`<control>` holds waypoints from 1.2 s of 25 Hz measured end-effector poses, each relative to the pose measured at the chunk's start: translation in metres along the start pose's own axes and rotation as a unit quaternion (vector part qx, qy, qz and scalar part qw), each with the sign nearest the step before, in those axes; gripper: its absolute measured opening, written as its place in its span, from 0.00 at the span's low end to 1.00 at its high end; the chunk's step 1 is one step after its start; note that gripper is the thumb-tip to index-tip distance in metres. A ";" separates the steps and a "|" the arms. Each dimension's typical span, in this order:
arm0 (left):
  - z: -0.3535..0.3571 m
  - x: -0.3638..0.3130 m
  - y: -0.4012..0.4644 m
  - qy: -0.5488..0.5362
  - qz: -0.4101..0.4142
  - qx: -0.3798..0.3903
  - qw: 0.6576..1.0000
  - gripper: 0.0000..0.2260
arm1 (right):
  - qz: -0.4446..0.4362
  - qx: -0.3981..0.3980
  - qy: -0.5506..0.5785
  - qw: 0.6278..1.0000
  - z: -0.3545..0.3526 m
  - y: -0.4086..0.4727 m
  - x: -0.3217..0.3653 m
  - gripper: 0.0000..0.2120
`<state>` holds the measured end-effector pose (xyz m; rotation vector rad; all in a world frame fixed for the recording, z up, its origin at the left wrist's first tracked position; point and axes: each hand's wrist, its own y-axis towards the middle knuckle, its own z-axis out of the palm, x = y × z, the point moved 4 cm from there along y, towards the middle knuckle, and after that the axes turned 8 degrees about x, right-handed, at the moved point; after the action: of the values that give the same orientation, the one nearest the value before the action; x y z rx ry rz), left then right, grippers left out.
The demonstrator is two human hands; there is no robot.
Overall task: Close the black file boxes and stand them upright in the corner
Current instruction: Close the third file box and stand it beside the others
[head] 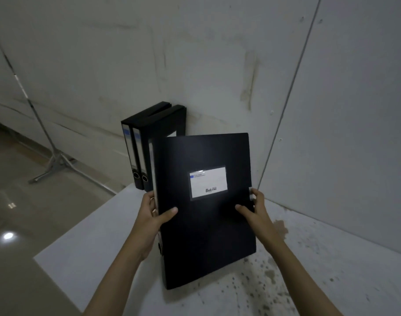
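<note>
With the left hand (152, 215) and right hand (255, 207) clamped on its two edges, the closed file box (206, 224) should be turned upright and set tight beside the two standing boxes (147, 142)

A white, stained table top (309, 281) fills the frame from 5 to 8 o'clock. On it at 12 o'clock, two black upright plastic file boxes (147, 142) stand side by side in the wall corner. Before them, at centre, a third black flat-faced file box (206, 236) sits between two hands: left hand (154, 213) at 9 o'clock, right hand (256, 208) at 3 o'clock. A metal tripod stand (53, 160) stands on the floor at 10 o'clock.
</note>
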<state>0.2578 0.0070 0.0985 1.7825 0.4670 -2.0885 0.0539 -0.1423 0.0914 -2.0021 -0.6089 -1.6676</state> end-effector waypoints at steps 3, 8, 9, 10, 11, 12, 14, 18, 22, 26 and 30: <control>-0.026 0.001 0.016 -0.005 0.041 -0.026 0.999 0.20 | -0.022 -0.014 -0.027 0.999 0.032 0.020 0.017 0.27; -0.058 0.010 0.037 -0.009 0.076 -0.078 0.994 0.20 | -0.128 -0.018 -0.175 0.976 0.092 0.053 0.065 0.37; -0.063 0.012 0.042 0.004 0.080 -0.095 0.992 0.20 | -0.156 0.008 -0.186 0.970 0.108 0.059 0.074 0.39; -0.068 0.013 0.047 0.022 0.084 -0.109 0.990 0.21 | -0.182 0.039 -0.194 0.963 0.126 0.064 0.084 0.40; -0.071 0.016 0.051 0.039 0.087 -0.119 0.988 0.22 | -0.204 0.069 -0.207 0.954 0.143 0.069 0.092 0.41; -0.073 0.020 0.055 0.056 0.087 -0.127 0.986 0.23 | -0.223 0.095 -0.231 0.942 0.159 0.074 0.098 0.41; -0.075 0.029 0.059 0.092 0.084 -0.142 0.982 0.25 | -0.241 0.128 -0.281 0.920 0.183 0.084 0.103 0.41; -0.075 0.045 0.065 0.097 0.063 -0.166 0.979 0.26 | -0.243 0.133 -0.305 0.911 0.206 0.097 0.093 0.34; -0.072 0.053 0.075 0.115 0.061 -0.195 0.972 0.18 | -0.261 0.138 -0.318 0.901 0.217 0.102 0.080 0.31; -0.071 0.048 0.102 0.082 0.042 -0.168 0.982 0.27 | -0.245 0.143 -0.327 0.901 0.214 0.128 0.085 0.31; -0.090 0.046 0.144 0.230 -0.023 -0.185 0.955 0.44 | -0.237 0.144 -0.336 0.900 0.214 0.158 0.092 0.31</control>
<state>0.3971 -0.0807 0.0362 2.0194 0.9614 -1.4680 0.3316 -0.1351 0.1372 -2.2921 -1.5921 -0.9616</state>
